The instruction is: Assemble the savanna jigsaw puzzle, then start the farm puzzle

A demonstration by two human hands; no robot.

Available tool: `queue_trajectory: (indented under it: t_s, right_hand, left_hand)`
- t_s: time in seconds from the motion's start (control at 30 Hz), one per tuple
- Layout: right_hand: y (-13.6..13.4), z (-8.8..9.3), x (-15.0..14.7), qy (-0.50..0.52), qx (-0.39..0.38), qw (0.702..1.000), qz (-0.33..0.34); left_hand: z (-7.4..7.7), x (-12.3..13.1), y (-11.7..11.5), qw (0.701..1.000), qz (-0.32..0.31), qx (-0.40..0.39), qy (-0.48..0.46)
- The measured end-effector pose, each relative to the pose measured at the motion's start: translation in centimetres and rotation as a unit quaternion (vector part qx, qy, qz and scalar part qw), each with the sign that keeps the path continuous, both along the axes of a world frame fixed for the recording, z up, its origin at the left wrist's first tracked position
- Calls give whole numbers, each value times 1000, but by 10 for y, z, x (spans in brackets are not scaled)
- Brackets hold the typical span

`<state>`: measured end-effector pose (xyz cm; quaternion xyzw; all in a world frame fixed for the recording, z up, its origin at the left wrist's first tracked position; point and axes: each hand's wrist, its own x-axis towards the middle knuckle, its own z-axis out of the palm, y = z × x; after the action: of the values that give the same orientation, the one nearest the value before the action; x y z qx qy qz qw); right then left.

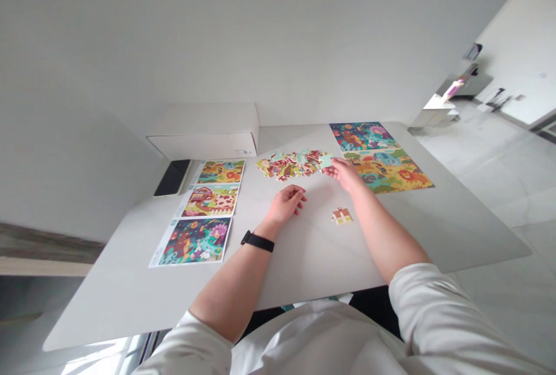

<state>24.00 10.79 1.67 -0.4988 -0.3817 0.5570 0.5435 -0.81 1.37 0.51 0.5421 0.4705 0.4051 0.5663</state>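
Observation:
My right hand (344,172) pinches a pale green jigsaw piece (325,161) at the right end of a loose heap of jigsaw pieces (289,165). The heap mixes red, green, yellow and pale green pieces. Just in front of it, my left hand (286,203) rests over the table with its fingers curled in and nothing visible in them; a black band circles that wrist. Between my forearms, nearer to me, lies a small brown and cream jigsaw piece or joined cluster (342,216), apart from the heap.
Three printed picture sheets (210,200) run down the left of the white table (299,271). A dark phone (172,177) and a long white box (204,132) stand behind them. On the right lie two assembled-looking pictures, a dark one (362,136) and a yellow animal scene (391,171).

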Motion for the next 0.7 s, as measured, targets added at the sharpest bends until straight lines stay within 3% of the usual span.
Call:
queue_trajectory:
  t_s: [0.43,0.7]
  right_hand:
    - [-3,-8,-5,-124,66,990,4]
    - [-4,-14,-8,-237,117,964,30]
  left_hand:
    - [2,0,1,1000,-2,1,9]
    - [-1,-1,1,1000,-7,1,12]
